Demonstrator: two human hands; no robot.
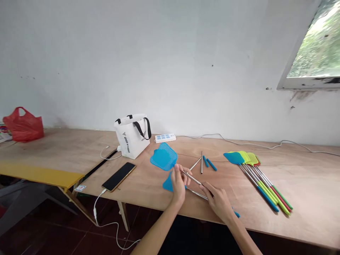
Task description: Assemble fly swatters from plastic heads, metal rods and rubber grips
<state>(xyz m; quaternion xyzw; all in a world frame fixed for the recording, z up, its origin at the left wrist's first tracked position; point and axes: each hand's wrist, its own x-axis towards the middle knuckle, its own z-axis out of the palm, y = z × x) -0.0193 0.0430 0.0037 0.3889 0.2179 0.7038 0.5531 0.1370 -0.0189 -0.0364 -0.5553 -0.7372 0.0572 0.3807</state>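
Observation:
My left hand (180, 182) is closed near the neck of a blue fly swatter head (164, 158), fingers pinched by one end of a metal rod (193, 178). Closed around the rod's other end is my right hand (217, 200). Whether the rod is joined to the blue head is hidden by my left fingers. Beneath both hands lies another blue fly swatter (168, 185), its rod and blue grip partly covered. Just beyond are loose metal tubes (202, 166) and two blue handle grips (211, 164).
Several assembled fly swatters (261, 180) in blue, yellow-green, red and green lie at right. To the left are a phone (119, 176) on a white cable and a white bag (132, 140). A power strip (165, 137) sits by the wall; a red bag (23, 125) stands far left.

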